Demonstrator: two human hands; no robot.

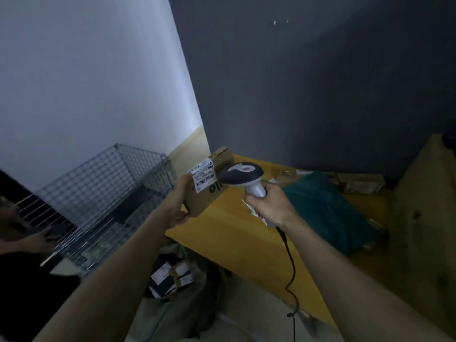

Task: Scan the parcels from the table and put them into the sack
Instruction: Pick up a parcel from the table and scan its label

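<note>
My left hand holds a brown cardboard parcel up over the left end of the yellow table. A white barcode label faces me on the box. My right hand grips a white and black handheld scanner, its head pointing at the label from just to the right. The scanner's black cable hangs down past the table edge. Below, on the floor, a grey-green sack stands open with several parcels inside.
A dark green bag lies on the table to the right, with small boxes behind it by the dark wall. A wire mesh cage stands to the left. Another person's hand shows at the far left.
</note>
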